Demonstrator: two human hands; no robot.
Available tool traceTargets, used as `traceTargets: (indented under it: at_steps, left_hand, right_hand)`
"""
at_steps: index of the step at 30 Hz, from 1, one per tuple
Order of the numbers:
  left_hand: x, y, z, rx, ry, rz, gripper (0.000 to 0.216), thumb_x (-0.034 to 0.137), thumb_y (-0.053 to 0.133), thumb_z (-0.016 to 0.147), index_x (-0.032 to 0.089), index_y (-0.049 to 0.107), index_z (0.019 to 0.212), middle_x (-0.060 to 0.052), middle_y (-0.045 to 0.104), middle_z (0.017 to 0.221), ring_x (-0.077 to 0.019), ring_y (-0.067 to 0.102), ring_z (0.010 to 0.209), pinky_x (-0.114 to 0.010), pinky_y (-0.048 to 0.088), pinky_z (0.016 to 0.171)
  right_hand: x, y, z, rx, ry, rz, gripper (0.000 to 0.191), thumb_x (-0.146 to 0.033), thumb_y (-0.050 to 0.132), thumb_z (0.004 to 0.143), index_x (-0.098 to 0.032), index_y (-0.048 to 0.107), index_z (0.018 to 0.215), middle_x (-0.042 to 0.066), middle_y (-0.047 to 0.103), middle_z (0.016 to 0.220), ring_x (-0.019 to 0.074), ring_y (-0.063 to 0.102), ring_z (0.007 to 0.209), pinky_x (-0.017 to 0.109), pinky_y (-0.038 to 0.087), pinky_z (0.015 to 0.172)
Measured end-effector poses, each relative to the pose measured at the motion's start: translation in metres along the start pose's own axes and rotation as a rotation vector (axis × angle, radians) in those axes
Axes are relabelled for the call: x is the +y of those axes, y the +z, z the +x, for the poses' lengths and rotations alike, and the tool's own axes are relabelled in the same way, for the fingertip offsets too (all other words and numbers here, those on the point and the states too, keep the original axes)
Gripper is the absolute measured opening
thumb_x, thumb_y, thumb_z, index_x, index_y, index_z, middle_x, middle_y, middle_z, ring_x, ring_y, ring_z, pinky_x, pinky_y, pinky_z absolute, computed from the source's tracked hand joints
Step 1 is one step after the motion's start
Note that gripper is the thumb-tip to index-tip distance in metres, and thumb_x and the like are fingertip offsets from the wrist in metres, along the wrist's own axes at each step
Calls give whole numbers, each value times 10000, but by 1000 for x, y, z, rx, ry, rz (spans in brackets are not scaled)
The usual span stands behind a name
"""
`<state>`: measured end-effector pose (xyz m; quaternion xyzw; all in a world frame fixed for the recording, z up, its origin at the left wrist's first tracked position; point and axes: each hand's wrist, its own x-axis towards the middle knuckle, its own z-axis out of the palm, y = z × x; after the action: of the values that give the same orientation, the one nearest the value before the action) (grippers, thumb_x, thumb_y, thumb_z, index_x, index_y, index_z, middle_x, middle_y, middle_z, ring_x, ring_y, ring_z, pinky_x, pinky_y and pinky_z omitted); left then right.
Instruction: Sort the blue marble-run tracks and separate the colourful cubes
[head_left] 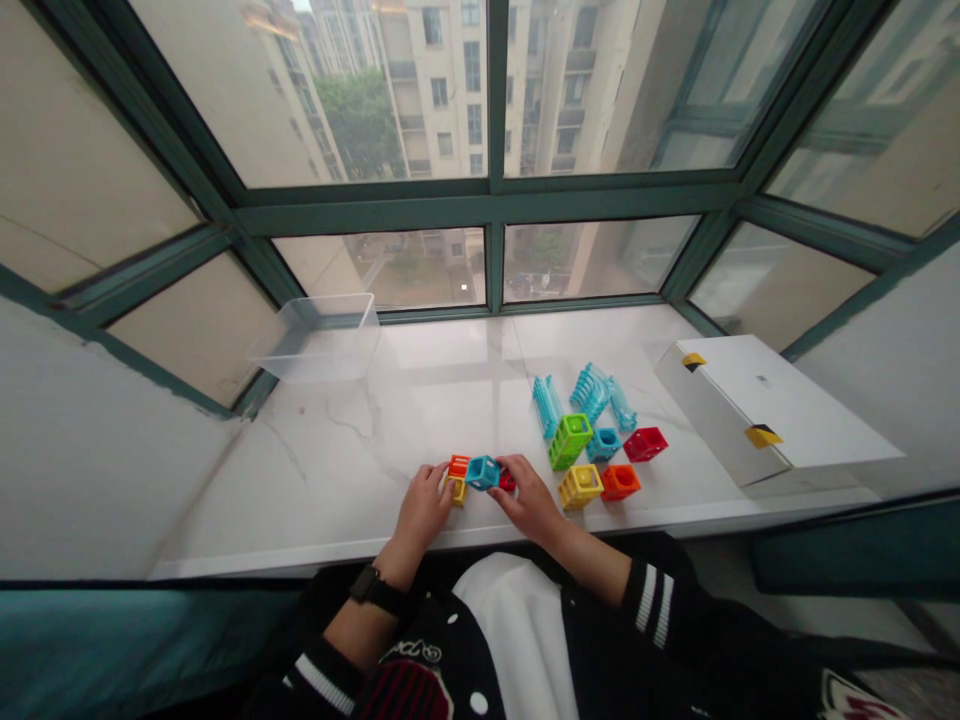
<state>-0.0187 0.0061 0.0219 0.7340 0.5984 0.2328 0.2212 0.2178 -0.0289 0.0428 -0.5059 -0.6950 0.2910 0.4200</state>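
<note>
My left hand (421,512) and my right hand (529,497) close from either side on a small cluster of plastic cage blocks on the marble sill (337,450). The cluster has a blue block (482,472) in the middle, an orange one (458,465) and a yellow one (454,490) by my left fingers, and a red one (508,481) under my right fingers. Both hands' fingers are curled against these blocks.
To the right lie loose blocks: green (569,440), yellow (580,486), orange (619,482), red (645,443), small blue (604,442), and blue curved track pieces (589,392). A white box (757,410) sits far right, a clear plastic tub (321,338) back left by the window.
</note>
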Motion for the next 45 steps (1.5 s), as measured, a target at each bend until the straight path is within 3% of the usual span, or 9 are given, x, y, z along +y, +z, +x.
traceTargets:
  at_steps: [3, 5, 9, 14, 20, 23, 31, 39, 45]
  left_hand:
    - [12, -12, 0, 69, 74, -121, 386, 386, 469, 1049, 191, 649, 1329, -141, 657, 1232, -274, 628, 1172, -462, 498, 1079]
    - [27, -20, -2, 30, 124, -315, 399, 422, 445, 1065, 209, 621, 1353, -131, 655, 1273, -258, 640, 1186, -429, 545, 1029]
    - [61, -25, -8, -78, 219, -618, 503, 456, 620, 996, 211, 536, 1427, -135, 665, 1323, -262, 681, 1165, -421, 581, 999]
    - [85, -20, -13, -37, 238, -786, 549, 399, 721, 944, 229, 518, 1426, -127, 680, 1323, -255, 709, 1141, -426, 589, 1006]
    - [94, -25, -14, 40, 329, -666, 493, 348, 745, 928, 233, 577, 1377, -112, 698, 1290, -236, 710, 1109, -411, 596, 981]
    - [99, -29, -14, 82, 419, -585, 473, 300, 736, 935, 263, 584, 1382, -94, 689, 1294, -224, 699, 1113, -400, 593, 970]
    - [113, -33, -5, 121, 576, -489, 422, 242, 703, 958, 264, 614, 1370, -116, 686, 1333, -254, 652, 1262, -450, 557, 1075]
    - [156, -20, 14, 102, 616, -457, 501, 279, 752, 925, 247, 560, 1386, -106, 709, 1236, -230, 702, 1073, -418, 597, 959]
    - [201, -9, 38, 87, 628, -350, 485, 303, 833, 831, 245, 631, 1267, -102, 727, 1196, -289, 664, 1162, -473, 545, 1026]
  right_hand:
    - [-7, -6, 1, 40, 40, 111, 356, -328, 660, 955, -212, 597, 1286, 101, 636, 1160, 226, 659, 993, 387, 576, 920]
    - [-12, -10, 0, 53, 65, 186, 371, -377, 656, 967, -214, 598, 1295, 97, 643, 1153, 214, 668, 955, 370, 589, 880]
    - [-20, -16, -2, 44, 118, 328, 425, -443, 642, 988, -229, 561, 1346, 93, 671, 1168, 215, 686, 979, 368, 603, 873]
    - [-32, -28, -2, 27, 72, 384, 405, -418, 641, 992, -253, 572, 1356, 97, 659, 1243, 227, 686, 1067, 373, 603, 904]
    - [-50, -58, 2, 81, -96, 178, 537, -314, 733, 920, -285, 553, 1424, 110, 615, 1356, 248, 644, 1167, 394, 583, 942]
    - [-58, -73, 3, 40, -174, 87, 479, -263, 695, 940, -299, 591, 1406, 95, 652, 1334, 261, 624, 1222, 438, 557, 1012]
    - [-60, -101, 4, 13, -215, -96, 467, -268, 715, 947, -328, 629, 1402, 75, 690, 1323, 265, 647, 1242, 467, 532, 1093]
    - [-61, -145, -1, 79, -211, -158, 543, -331, 742, 941, -304, 570, 1455, 94, 687, 1339, 283, 664, 1215, 465, 557, 1058]
    - [-49, -193, -8, 50, -122, -261, 571, -331, 715, 951, -318, 525, 1490, 89, 655, 1394, 281, 672, 1184, 458, 569, 1032]
